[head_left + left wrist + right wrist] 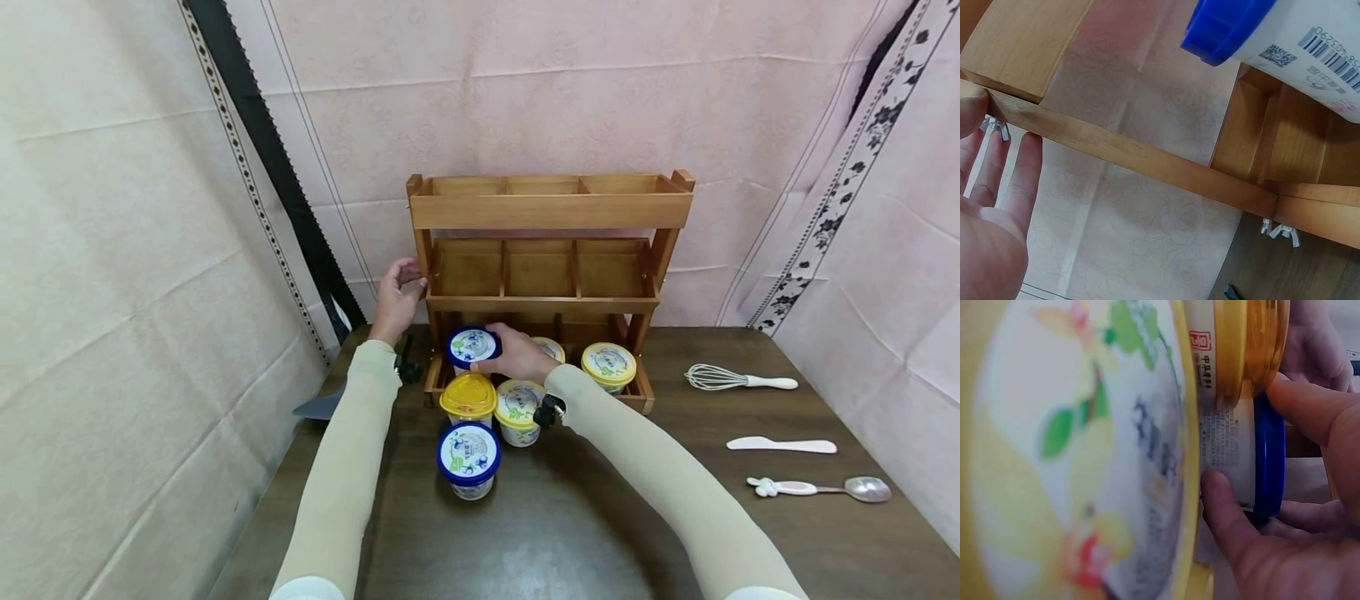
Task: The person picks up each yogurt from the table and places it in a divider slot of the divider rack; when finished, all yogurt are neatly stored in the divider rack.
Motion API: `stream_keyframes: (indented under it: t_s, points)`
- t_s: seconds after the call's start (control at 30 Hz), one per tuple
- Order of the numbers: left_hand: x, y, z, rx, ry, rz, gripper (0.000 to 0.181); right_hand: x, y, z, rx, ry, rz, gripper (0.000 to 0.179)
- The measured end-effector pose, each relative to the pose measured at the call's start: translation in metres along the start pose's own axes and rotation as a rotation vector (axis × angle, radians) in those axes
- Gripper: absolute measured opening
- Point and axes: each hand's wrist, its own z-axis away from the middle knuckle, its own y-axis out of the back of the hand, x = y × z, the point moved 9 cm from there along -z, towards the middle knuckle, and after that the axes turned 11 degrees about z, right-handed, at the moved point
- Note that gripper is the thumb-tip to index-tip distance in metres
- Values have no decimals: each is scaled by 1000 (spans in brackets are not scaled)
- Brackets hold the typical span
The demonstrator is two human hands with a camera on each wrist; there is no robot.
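A three-tier wooden shelf rack (551,212) stands at the back of the table. My left hand (397,300) holds its left upright (1129,140), the thumb on one side and fingers on the other beside a metal wing nut (996,127). At the left end of the bottom tier, my right hand (519,357) grips a blue-lidded tub (472,343) between thumb and fingers. In front of it stand a tub with a domed yellow lid (468,396), a yellow-lidded tub (519,404) and another blue-lidded tub (468,454). The right hand partly hides a yellow-lidded tub (551,348) behind it.
Another yellow-lidded tub (609,365) sits at the right end of the bottom tier. On the table's right side lie a whisk (738,378), a white knife (782,445) and a spoon (821,488). A grey-blue object (318,407) pokes out beyond the left sleeve. Cloth curtains (525,108) surround the table.
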Motion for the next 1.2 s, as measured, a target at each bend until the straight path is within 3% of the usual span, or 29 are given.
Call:
stream_keyframes:
  t_s: [0.5,1.2]
  points:
    - [0,-1,0,7,8,12,40,8,-5,-1,-19,-30,-68,89]
    - [-1,0,0,-10,2,-10,36,8,6,10,-18,34,-226,79]
